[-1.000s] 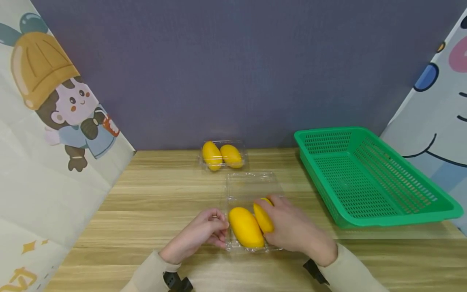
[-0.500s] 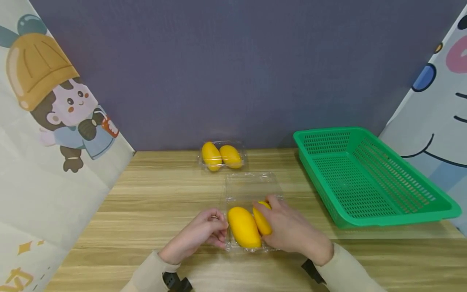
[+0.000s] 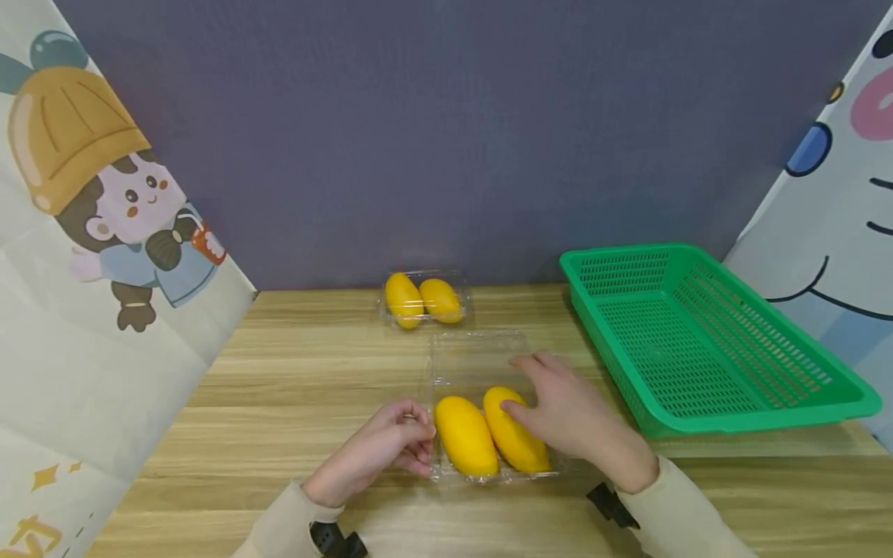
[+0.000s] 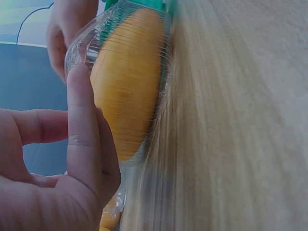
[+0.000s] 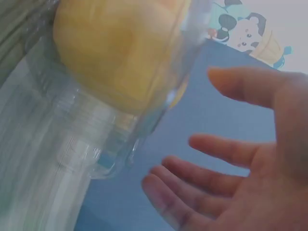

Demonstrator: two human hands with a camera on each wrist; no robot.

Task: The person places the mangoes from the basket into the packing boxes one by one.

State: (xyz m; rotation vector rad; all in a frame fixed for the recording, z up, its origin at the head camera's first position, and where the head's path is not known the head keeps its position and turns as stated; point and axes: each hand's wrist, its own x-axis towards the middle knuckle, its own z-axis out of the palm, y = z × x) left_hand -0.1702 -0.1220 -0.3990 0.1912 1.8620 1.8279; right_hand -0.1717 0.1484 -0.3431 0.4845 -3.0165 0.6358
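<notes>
A clear plastic clamshell [image 3: 481, 360] lies with its lid folded back on the table. Two yellow mangoes sit side by side in its base, a left mango [image 3: 466, 435] and a right mango [image 3: 518, 431]. My left hand [image 3: 386, 446] pinches the base's left rim; in the left wrist view a fingertip [image 4: 79, 72] overlaps that plastic edge. My right hand [image 3: 572, 407] hovers over the right mango's right side, fingers spread. In the right wrist view, a gap shows between those fingers and the fruit in its plastic.
Behind stands a closed clear clamshell [image 3: 456, 273] holding two more mangoes, close to the dark back wall [image 3: 446, 139]. A green plastic basket [image 3: 614, 364] is on the right of the wooden table [image 3: 279, 372]. Printed panels flank both sides.
My right hand has let go of the right mango and lifted off it to the right, its fingers spreading. That mango now lies farther right in the base. The left hand stays put.
</notes>
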